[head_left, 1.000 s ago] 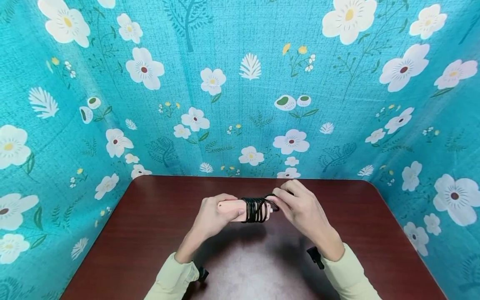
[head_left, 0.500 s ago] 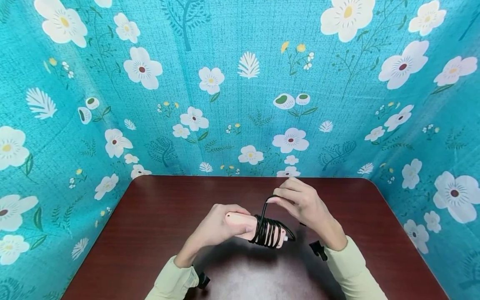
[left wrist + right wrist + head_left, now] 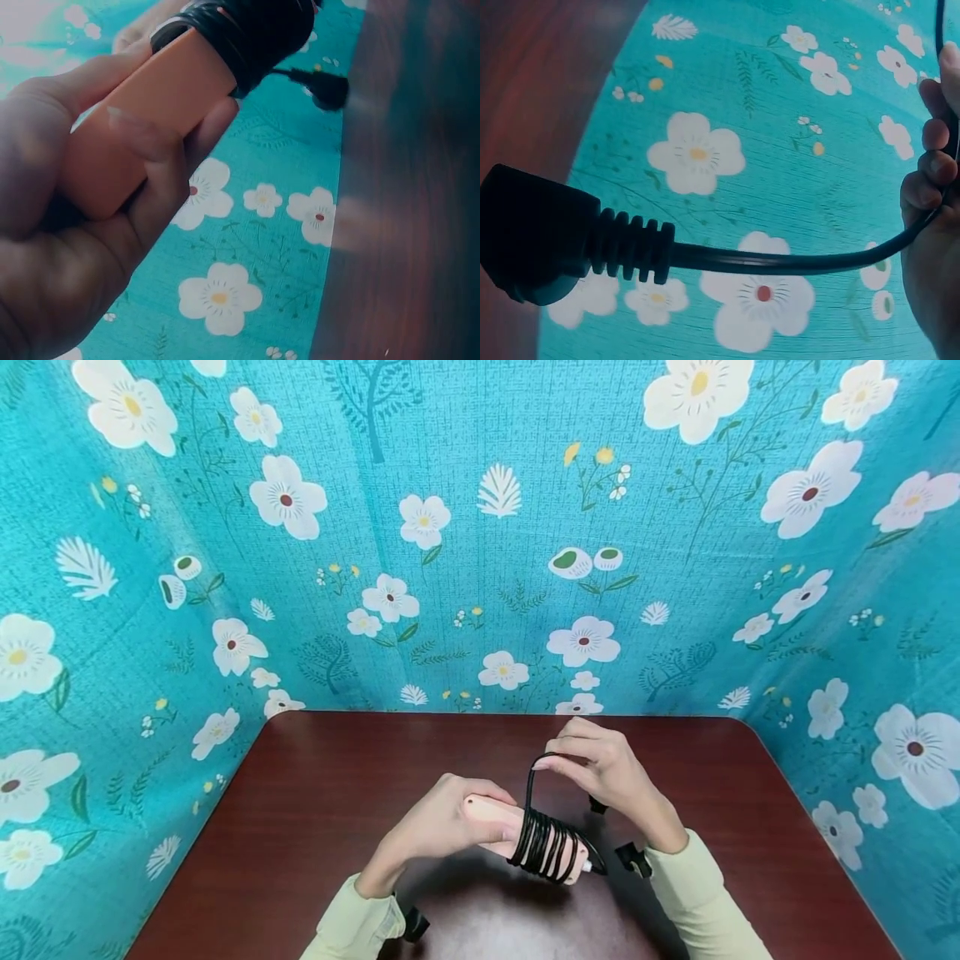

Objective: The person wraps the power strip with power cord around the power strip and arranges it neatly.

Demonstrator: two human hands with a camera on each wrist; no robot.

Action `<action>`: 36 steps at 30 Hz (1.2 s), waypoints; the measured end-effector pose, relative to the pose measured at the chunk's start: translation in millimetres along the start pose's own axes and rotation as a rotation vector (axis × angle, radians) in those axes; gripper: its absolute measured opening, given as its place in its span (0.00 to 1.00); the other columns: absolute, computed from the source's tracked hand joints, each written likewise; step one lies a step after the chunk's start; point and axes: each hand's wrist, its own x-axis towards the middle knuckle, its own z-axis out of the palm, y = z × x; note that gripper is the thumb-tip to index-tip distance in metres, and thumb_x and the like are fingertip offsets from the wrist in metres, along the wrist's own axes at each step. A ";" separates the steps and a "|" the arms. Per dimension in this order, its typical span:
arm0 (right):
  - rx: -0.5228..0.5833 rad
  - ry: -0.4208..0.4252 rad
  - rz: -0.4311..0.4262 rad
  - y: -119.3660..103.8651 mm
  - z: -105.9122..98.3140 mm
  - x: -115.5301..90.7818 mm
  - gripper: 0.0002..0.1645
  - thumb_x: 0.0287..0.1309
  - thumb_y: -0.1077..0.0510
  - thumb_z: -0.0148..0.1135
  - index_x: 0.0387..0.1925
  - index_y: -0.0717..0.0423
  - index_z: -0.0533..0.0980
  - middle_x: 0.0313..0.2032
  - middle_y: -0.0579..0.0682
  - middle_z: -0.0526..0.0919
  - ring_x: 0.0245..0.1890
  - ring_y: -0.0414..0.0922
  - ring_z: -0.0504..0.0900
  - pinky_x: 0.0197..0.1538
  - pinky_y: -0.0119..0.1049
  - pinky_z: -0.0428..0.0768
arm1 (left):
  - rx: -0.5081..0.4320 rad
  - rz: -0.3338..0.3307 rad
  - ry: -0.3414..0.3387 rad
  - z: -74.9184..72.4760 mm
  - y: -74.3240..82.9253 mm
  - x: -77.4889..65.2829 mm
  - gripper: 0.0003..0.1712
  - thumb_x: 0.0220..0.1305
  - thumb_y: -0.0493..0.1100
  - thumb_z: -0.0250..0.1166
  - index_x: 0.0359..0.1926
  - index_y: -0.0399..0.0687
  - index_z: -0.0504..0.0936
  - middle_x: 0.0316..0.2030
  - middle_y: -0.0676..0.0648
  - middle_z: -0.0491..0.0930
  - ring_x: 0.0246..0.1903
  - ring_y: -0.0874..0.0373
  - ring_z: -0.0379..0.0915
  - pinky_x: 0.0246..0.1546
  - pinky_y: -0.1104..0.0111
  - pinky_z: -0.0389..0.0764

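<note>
My left hand (image 3: 446, 818) grips one end of a pink bar-shaped power strip (image 3: 491, 812) above the table, thumb on the near face. A black cord (image 3: 551, 849) is wound in several turns round the strip's other end, which tilts down to the right. From the windings, a free length rises to my right hand (image 3: 600, 768), whose fingers and thumb hold it. In the right wrist view the cord (image 3: 780, 262) runs from the curled fingers to a black plug (image 3: 540, 232), which hangs loose. The left wrist view shows the strip's smooth side (image 3: 161, 112) against the left palm.
The dark reddish-brown table (image 3: 315, 810) lies below both hands, glossy at the front. A turquoise flowered cloth (image 3: 480, 593) stands behind it and along both sides. Black camera mounts (image 3: 633, 860) sit at both wrists.
The strip has moved down and right, its wrapped end tilting downward. The right hand, at first close to the windings, now stands above them with a length of cord drawn up between.
</note>
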 end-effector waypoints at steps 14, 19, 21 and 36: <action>0.288 0.052 0.156 12.3 14.9 -16.8 0.03 0.61 0.62 0.74 0.32 0.56 0.86 0.26 0.44 0.81 0.28 0.34 0.73 0.29 0.26 0.70 | -0.188 0.072 0.006 4.4 -3.3 -5.3 0.14 0.60 0.48 0.78 0.48 0.61 0.91 0.38 0.53 0.92 0.28 0.65 0.80 0.27 0.69 0.81; 0.324 0.035 0.207 11.7 17.8 -19.2 0.09 0.58 0.69 0.74 0.34 0.51 0.86 0.27 0.43 0.81 0.28 0.34 0.72 0.28 0.29 0.70 | -0.235 0.079 0.005 4.8 -3.4 -6.0 0.15 0.60 0.47 0.79 0.49 0.60 0.91 0.38 0.52 0.92 0.29 0.65 0.81 0.27 0.69 0.81; 0.336 0.028 0.222 11.1 19.4 -20.7 0.15 0.56 0.73 0.73 0.36 0.49 0.87 0.28 0.44 0.81 0.28 0.35 0.73 0.29 0.29 0.71 | -0.255 0.072 0.008 4.7 -2.7 -6.6 0.15 0.60 0.46 0.79 0.49 0.61 0.91 0.39 0.53 0.92 0.29 0.65 0.81 0.28 0.69 0.82; 0.382 0.017 0.265 9.3 26.9 -14.4 0.14 0.62 0.74 0.67 0.39 0.52 0.87 0.26 0.47 0.79 0.27 0.36 0.73 0.30 0.32 0.73 | -0.324 0.203 0.178 -6.1 9.8 -5.3 0.21 0.55 0.36 0.80 0.52 0.44 0.89 0.42 0.43 0.91 0.34 0.62 0.81 0.31 0.66 0.82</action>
